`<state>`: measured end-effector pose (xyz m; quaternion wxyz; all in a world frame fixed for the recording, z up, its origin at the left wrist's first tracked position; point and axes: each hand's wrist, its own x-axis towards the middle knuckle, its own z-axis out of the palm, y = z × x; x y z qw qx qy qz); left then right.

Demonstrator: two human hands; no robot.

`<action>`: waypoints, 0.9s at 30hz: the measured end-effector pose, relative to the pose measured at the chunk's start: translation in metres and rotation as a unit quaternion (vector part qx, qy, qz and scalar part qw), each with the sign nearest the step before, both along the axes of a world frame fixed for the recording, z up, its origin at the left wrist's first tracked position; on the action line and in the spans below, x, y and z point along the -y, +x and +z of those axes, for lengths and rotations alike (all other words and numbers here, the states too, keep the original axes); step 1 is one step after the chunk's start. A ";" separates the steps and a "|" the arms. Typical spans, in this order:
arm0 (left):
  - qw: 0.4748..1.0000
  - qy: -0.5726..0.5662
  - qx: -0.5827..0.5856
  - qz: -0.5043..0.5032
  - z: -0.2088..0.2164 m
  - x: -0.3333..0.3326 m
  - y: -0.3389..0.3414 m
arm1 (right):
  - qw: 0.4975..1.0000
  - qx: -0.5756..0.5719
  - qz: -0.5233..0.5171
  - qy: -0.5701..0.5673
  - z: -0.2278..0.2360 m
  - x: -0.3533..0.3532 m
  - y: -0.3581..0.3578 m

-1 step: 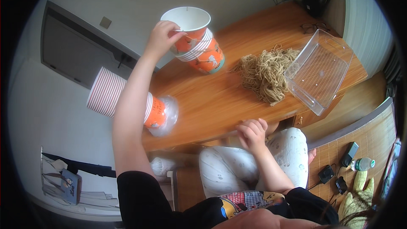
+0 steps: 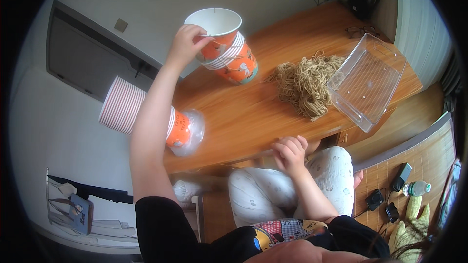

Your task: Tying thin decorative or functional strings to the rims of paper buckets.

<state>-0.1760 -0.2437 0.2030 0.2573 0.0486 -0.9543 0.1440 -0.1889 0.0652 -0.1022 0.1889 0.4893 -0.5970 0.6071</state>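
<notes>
My left hand is closed on the near-left rim of the top orange paper bucket, whose white inside faces up. Thin tan twine hangs across the bucket's side below my fingers. That bucket sits in a short leaning stack of paper buckets on the desk. My right hand hovers over my lap by the desk's front edge, its fingers curled in, with nothing visible in it. To its upper right lies a tangled heap of tan twine, touching a clear plastic tray.
A long stack of paper buckets lies on its side at the left in clear plastic wrap, partly behind my left forearm. Eyeglasses and a black device are at the back right of the wooden desk. A bottle lies lower right.
</notes>
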 end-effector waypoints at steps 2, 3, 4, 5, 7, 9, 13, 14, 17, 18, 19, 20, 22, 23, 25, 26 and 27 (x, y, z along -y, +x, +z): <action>1.000 0.019 -0.021 0.012 -0.010 0.004 0.005 | 1.000 0.002 -0.012 -0.006 0.000 0.002 0.001; 0.998 0.035 -0.040 0.023 -0.015 0.005 0.006 | 1.000 0.000 -0.011 -0.003 0.000 0.002 0.000; 0.998 0.038 -0.042 0.024 -0.022 0.005 0.006 | 1.000 0.000 -0.014 -0.003 0.000 0.002 -0.001; 0.997 0.029 -0.067 0.013 -0.027 0.006 0.008 | 1.000 0.001 -0.016 -0.004 0.002 0.002 0.000; 0.996 0.020 -0.092 0.005 -0.036 0.008 0.012 | 1.000 0.002 -0.012 -0.002 0.004 0.002 0.001; 0.991 0.004 -0.136 -0.016 -0.045 0.007 0.012 | 1.000 0.000 -0.012 -0.002 0.003 0.002 0.000; 0.988 -0.004 -0.154 -0.012 -0.054 0.005 0.013 | 1.000 -0.001 -0.021 -0.005 0.001 0.002 0.000; 0.988 0.001 -0.156 -0.008 -0.055 0.006 0.016 | 1.000 -0.001 -0.021 -0.007 0.001 0.003 0.001; 0.987 0.029 -0.161 0.004 -0.057 0.010 0.020 | 1.000 -0.003 -0.022 -0.011 0.000 0.004 0.003; 0.985 0.053 -0.163 0.012 -0.059 0.011 0.021 | 1.000 -0.003 -0.021 -0.010 0.000 0.004 0.003; 0.985 0.053 -0.163 0.012 -0.060 0.012 0.020 | 1.000 -0.002 -0.023 -0.011 -0.001 0.004 0.003; 0.983 0.068 -0.170 0.011 -0.061 0.013 0.020 | 1.000 -0.001 -0.023 -0.011 -0.001 0.004 0.003; 0.981 0.085 -0.176 0.011 -0.064 0.015 0.019 | 1.000 0.000 -0.024 -0.011 0.000 0.004 0.004; 0.981 0.029 -0.191 0.009 -0.067 0.015 0.018 | 1.000 -0.001 -0.025 -0.012 -0.001 0.004 0.003; 0.978 -0.026 -0.205 0.006 -0.073 0.014 0.015 | 1.000 -0.003 -0.025 -0.011 -0.002 0.005 0.002; 0.977 -0.023 -0.211 0.010 -0.076 0.015 0.014 | 1.000 -0.005 -0.024 -0.010 -0.001 0.004 0.002; 0.976 -0.020 -0.218 0.015 -0.078 0.016 0.014 | 1.000 -0.005 -0.024 -0.009 0.000 0.004 0.002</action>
